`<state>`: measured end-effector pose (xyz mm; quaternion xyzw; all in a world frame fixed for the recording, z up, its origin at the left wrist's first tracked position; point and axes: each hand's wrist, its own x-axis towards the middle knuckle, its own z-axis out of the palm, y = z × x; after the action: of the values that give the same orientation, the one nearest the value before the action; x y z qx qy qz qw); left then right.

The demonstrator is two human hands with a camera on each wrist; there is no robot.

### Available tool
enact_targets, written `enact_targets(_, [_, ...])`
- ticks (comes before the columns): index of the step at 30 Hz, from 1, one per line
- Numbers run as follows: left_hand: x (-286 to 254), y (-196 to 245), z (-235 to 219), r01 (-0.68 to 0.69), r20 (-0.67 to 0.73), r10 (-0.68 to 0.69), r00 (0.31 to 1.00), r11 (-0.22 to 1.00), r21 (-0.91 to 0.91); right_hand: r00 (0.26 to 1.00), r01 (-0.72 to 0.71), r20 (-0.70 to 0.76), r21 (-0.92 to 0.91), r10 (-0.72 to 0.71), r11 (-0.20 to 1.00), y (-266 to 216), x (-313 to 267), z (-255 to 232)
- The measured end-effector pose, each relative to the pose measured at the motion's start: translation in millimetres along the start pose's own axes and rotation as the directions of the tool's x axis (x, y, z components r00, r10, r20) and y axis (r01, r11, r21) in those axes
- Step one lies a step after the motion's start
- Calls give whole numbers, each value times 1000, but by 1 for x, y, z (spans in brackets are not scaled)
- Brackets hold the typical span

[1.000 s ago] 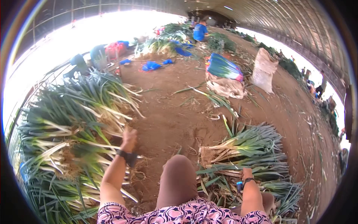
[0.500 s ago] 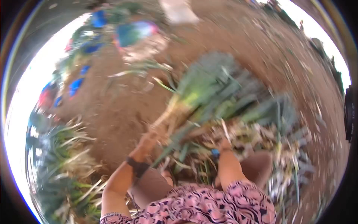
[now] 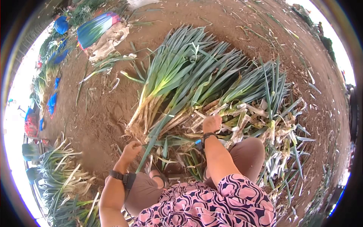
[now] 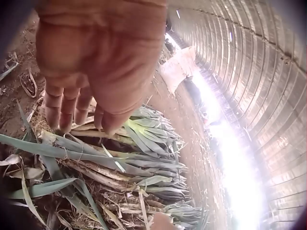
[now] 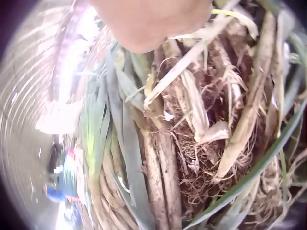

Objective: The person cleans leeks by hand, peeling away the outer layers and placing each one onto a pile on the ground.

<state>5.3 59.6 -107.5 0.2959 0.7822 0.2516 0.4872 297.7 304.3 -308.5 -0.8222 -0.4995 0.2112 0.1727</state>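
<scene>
A bundle of green leeks (image 3: pixel 166 72) with rooty pale ends lies on the pile in front of the knees. Beside those roots is my left hand (image 3: pixel 131 151), fingers loosely bent, nothing in its grip; the left wrist view shows the palm (image 4: pixel 100 62) and hanging fingers above the stalks (image 4: pixel 105 175). My right hand (image 3: pixel 212 123) is curled over the pile's middle, and a narrow pale strip (image 3: pixel 199 114) sticks out from it. In the right wrist view the hand (image 5: pixel 153 21) is partly cut off, with the strip (image 5: pixel 184 64) beside it; its fingertips are hidden.
More leeks (image 3: pixel 56 178) lie at the lower left. A wrapped leek bundle (image 3: pixel 99 28) rests on sacking (image 3: pixel 109 41) at the upper left, with blue plastic (image 3: pixel 51 104) farther left. Loose leaves and dry peelings (image 3: pixel 264 113) cover the ground at right.
The view has swung right and down. My left hand went from the left pile to the right pile, where a leek bundle came with it, and has let go. My right hand now holds the strip.
</scene>
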Motion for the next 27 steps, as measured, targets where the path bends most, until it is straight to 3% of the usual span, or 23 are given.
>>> enact_targets(1, [-1, 6, 1, 3, 9, -3, 1000, 1000, 30, 974, 223, -34, 30, -222, 974, -11, 11, -4])
enact_targets(2, [0, 10, 2, 7, 18, -8, 1000, 998, 61, 899, 436, -73, 51, -432, 899, -22, 19, -6])
enact_targets(5, [8, -6, 3, -188, 33, 185, 982, 965, 180, 695, 688, 3, -293, -719, 664, -24, 56, 10])
enact_targets(7, [-5, 17, 4, -178, 56, 169, 984, 948, 263, 639, 769, 480, -378, -601, 516, -39, 75, -17])
enact_targets(9, [-7, 12, 0, -145, 56, 134, 989, 937, 317, 564, 823, 439, -361, -699, 438, -27, 84, -2])
enact_targets(10, [-4, 6, 0, -108, 36, 102, 994, 964, 242, 535, 841, 581, -436, -613, 321, -34, 83, -8])
enact_targets(13, [-1, 18, -2, -130, 71, 114, 991, 946, 297, 434, 868, 724, -495, -537, 34, -32, 93, -7])
enact_targets(14, [-5, 30, -2, -118, 74, 100, 992, 949, 291, 389, 895, 757, -445, -525, 22, -29, 91, -17])
enact_targets(17, [18, 6, 9, -285, 128, 257, 958, 898, 336, 199, 975, 827, -223, -526, 18, -35, 73, -58])
enact_targets(18, [19, 4, 17, -369, 135, 344, 929, 855, 365, 88, 983, 768, -170, -635, -69, -46, 50, -82])
enact_targets(19, [20, 4, 26, -448, 149, 425, 893, 802, 396, 33, 984, 782, -135, -622, -118, -54, 35, -81])
enact_targets(22, [-6, 35, 45, -600, 181, 608, 773, 607, 522, -216, 976, 616, 118, -758, -182, -76, -36, -81])
enact_targets(23, [-17, 44, 50, -627, 194, 653, 732, 534, 567, -205, 979, 698, 134, -686, -156, -99, -78, -102])
enact_targets(26, [-22, 38, 62, -481, 179, 546, 818, 481, 733, -229, 964, 532, 241, -815, -114, -110, -144, -103])
enact_targets(27, [-26, 44, 59, -321, 118, 334, 935, 657, 682, -235, 954, 457, 276, -858, -115, -112, -159, -105])
